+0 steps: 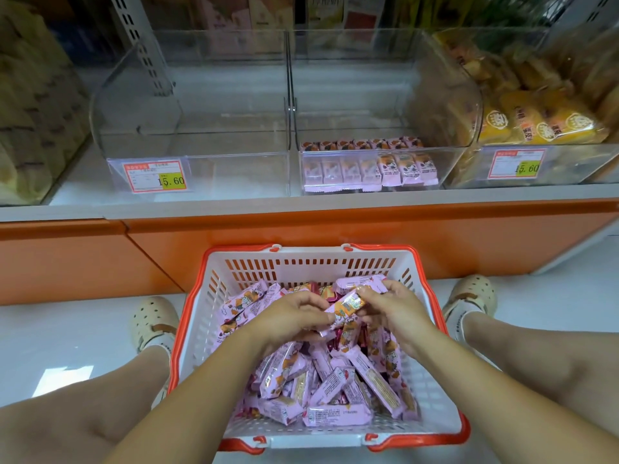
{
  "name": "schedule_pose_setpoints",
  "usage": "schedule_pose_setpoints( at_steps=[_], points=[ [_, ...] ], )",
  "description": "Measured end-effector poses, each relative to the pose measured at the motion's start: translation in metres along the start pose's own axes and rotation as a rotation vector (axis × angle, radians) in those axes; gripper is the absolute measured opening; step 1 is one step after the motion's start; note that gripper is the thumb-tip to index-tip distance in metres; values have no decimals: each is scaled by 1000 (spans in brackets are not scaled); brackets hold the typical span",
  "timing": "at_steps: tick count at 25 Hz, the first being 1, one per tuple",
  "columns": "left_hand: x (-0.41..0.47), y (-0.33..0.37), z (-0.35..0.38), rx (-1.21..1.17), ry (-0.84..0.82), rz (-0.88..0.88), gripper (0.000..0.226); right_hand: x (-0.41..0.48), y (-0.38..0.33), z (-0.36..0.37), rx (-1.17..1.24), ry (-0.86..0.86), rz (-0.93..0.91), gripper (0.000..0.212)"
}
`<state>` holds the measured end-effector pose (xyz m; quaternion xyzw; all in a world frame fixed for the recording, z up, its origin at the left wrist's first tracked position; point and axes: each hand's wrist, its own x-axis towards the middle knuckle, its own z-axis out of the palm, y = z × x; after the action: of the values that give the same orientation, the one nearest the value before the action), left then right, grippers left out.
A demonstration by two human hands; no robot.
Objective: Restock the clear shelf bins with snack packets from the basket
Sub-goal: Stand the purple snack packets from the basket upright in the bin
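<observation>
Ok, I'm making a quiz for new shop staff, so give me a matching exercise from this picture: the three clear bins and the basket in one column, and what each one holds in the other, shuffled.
Column A
1. left clear bin
2. middle clear bin
3. right clear bin
4. basket

Column B
a. heap of loose pink packets
b. yellow packets
c. no packets visible
d. one row of pink packets along the front

Pairs: 1-c, 2-d, 3-b, 4-a
</observation>
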<state>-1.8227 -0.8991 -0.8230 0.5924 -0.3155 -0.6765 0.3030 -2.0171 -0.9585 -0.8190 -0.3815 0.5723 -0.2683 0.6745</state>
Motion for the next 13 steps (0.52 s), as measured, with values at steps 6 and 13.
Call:
schedule_pose_setpoints(
  at_steps=[6,13],
  points=[
    [0,1,3,-21,56,52,27,-8,-8,7,166,-136,45,34],
    [-20,37,12,262,69,226,34,-27,-22,19,-60,-85,-218,60]
  ],
)
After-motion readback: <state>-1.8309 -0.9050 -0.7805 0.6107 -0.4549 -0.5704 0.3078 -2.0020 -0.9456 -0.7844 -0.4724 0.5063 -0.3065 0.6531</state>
